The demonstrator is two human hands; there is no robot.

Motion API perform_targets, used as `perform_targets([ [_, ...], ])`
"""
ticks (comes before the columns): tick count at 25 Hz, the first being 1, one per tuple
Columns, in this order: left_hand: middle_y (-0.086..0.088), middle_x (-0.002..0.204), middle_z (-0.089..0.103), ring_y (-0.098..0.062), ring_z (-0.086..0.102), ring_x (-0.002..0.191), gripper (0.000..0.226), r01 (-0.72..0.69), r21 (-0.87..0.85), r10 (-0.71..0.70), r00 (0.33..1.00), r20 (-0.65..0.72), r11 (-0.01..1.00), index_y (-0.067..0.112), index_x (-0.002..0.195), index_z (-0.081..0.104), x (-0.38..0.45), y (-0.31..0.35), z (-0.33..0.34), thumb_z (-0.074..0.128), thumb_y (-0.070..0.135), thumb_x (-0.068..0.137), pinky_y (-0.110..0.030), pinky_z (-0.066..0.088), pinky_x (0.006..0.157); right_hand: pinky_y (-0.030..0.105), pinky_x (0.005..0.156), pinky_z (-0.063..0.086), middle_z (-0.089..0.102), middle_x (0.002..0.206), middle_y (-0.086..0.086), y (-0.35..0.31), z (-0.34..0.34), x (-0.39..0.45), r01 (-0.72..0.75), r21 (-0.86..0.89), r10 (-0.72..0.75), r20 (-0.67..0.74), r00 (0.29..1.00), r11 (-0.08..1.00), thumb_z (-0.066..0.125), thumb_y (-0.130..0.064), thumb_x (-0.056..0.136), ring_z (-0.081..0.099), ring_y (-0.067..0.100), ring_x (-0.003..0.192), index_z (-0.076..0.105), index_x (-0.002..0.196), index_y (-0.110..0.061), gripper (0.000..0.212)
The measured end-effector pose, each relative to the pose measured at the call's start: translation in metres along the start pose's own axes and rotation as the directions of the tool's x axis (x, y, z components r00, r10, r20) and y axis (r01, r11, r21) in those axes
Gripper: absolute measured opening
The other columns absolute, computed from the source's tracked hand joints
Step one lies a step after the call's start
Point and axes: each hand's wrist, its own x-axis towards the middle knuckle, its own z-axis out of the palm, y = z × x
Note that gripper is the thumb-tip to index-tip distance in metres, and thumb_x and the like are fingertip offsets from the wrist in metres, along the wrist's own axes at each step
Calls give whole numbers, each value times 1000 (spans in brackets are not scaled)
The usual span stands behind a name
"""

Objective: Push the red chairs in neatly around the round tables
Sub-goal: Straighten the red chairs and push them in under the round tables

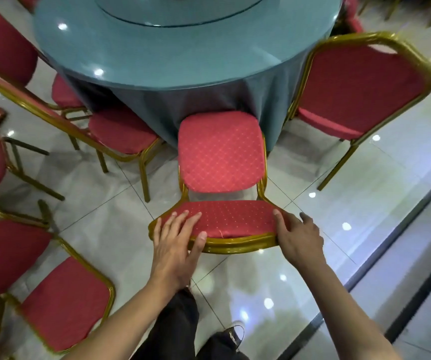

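A red chair (221, 152) with a gold frame stands straight in front of me, its seat front touching the blue cloth of the round table (183, 48). My left hand (176, 242) lies over the left end of its backrest top, fingers on the red padding and thumb on the gold rail. My right hand (297, 237) wraps the right end of the same backrest. Another red chair (360, 87) stands at the right of the table, turned at an angle. A third red chair (121, 131) sits at the left with its seat near the cloth.
More red chairs crowd the left side, one (63, 302) close by my left arm. A glass turntable (180, 11) lies on the table. My legs and a shoe (235, 333) are below. A dark strip in the glossy tile floor (391, 242) runs along the right.
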Motion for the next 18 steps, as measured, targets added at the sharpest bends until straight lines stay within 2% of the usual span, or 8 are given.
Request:
perform_targets([
  [2,6,156,41,-16,24,149,72,-1,-6,0,999,-40,1000,37,151,39,17,3,-4,4,71,97,-47,3,125,51,122,22,41,157,6,-12,8,-13,217,-14,-216,-187,958,976,16,-70,98,34,28,145,49,148,-36,69],
  [4,6,155,42,-16,25,149,72,10,-15,-11,997,-72,1000,37,151,38,33,7,-8,4,71,97,-48,4,124,49,123,18,44,155,1,-22,13,-7,341,-20,-335,-242,910,940,19,-62,101,32,22,146,46,151,-35,63],
  [7,5,155,42,-16,24,149,69,24,-61,-32,991,-133,998,38,153,36,58,11,-13,7,70,98,-47,2,125,48,126,9,41,156,1,-31,8,19,383,-16,-375,-243,895,924,16,-58,104,28,19,148,36,156,-34,60],
  [10,4,156,41,-19,23,151,67,18,-105,-38,981,-191,994,39,154,34,95,16,-20,10,68,99,-47,2,125,46,127,6,37,158,-1,-50,-6,51,419,-15,-410,-234,881,908,12,-62,104,25,18,150,28,158,-37,61],
  [18,0,155,45,-23,25,151,69,14,-101,-39,966,-256,995,36,152,38,186,21,-40,8,68,99,-51,7,124,55,120,21,42,155,-1,-107,-42,122,380,-41,-381,-169,909,924,11,-68,99,34,21,143,29,158,-38,68],
])
